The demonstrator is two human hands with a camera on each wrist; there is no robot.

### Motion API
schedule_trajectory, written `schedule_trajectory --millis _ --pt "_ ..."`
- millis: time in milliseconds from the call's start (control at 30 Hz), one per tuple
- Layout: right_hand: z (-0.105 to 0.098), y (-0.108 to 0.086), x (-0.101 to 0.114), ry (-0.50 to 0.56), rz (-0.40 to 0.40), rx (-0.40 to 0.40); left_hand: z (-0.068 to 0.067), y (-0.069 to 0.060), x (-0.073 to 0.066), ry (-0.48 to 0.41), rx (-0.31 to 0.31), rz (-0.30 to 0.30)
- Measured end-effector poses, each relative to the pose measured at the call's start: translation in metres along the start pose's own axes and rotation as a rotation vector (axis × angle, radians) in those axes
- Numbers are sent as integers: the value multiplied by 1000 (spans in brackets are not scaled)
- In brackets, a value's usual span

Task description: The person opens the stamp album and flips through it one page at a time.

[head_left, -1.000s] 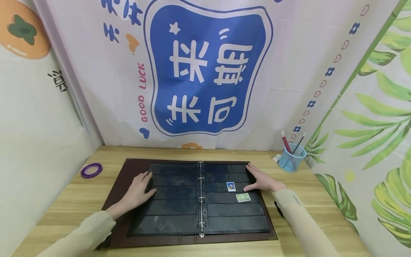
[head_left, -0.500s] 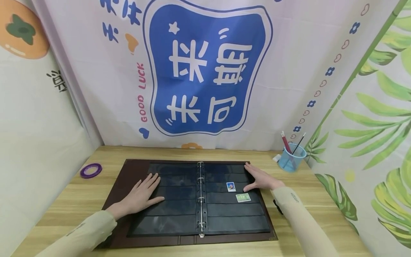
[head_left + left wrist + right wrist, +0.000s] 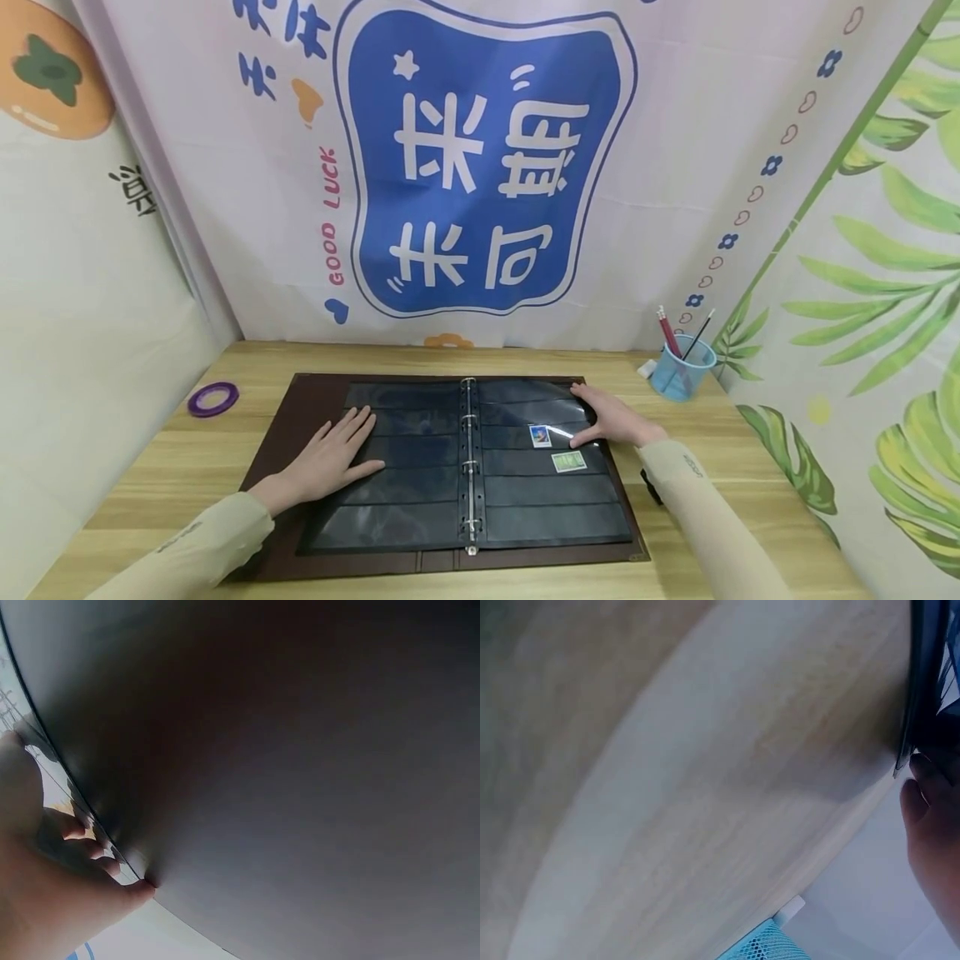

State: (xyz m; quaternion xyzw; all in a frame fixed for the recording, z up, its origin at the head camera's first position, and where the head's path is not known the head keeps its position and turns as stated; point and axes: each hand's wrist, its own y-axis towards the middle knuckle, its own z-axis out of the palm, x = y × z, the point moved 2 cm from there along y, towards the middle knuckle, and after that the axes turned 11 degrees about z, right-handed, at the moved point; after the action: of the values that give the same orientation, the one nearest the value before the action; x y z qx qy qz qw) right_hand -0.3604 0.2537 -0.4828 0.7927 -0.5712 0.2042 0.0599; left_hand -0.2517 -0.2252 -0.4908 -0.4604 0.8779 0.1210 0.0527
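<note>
An open ring-binder stamp album [image 3: 262, 467] with dark brown covers and black pocket pages lies in the head view. On its right page [image 3: 555, 496] sit a blue stamp [image 3: 539, 436] and a green stamp [image 3: 568, 461]. My left hand [image 3: 322, 462] rests on the left page [image 3: 397, 483] with spread fingers. My right hand [image 3: 615, 417] is at the right page's outer edge, its thumb over the page near the stamps and its fingers by the upper corner. The page bows there with bright glare. In the right wrist view the fingers [image 3: 926, 791] are at the dark edge, partly cut off.
A purple tape ring [image 3: 213, 399] lies on the wooden table [image 3: 150, 467] at the left. At the back right stands a blue mesh pen cup [image 3: 681, 371] with pencils, beside a white eraser [image 3: 647, 369]. A printed curtain [image 3: 285, 208] hangs behind the table.
My left hand has slid right, further onto the left page, with its fingers spread. The right page has begun to bow and catch glare under my right hand, which has barely moved.
</note>
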Motion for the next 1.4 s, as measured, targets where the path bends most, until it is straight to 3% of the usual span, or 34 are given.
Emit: schedule_trajectory --millis 333,567,733,867,1000,1200,1400 --pt "-1 -4 1 -50 -34 -115 -1 -1 -3 14 8 -13" --pt "-1 -6 3 -28 25 -58 0 -2 -2 0 11 -16" --pt "-6 -9 5 13 11 -65 0 -1 -2 -15 19 -18" --pt "-12 -12 6 92 -26 -115 0 -1 -2 -20 18 -19" --pt "-19 -15 8 253 -60 -127 -2 -1 -2 -14 14 -21" --pt "-30 -18 13 507 0 -52 -2 -2 -3 -2 7 -18" --pt "-43 -22 22 562 50 18 -3 -1 -3 -15 22 -19"
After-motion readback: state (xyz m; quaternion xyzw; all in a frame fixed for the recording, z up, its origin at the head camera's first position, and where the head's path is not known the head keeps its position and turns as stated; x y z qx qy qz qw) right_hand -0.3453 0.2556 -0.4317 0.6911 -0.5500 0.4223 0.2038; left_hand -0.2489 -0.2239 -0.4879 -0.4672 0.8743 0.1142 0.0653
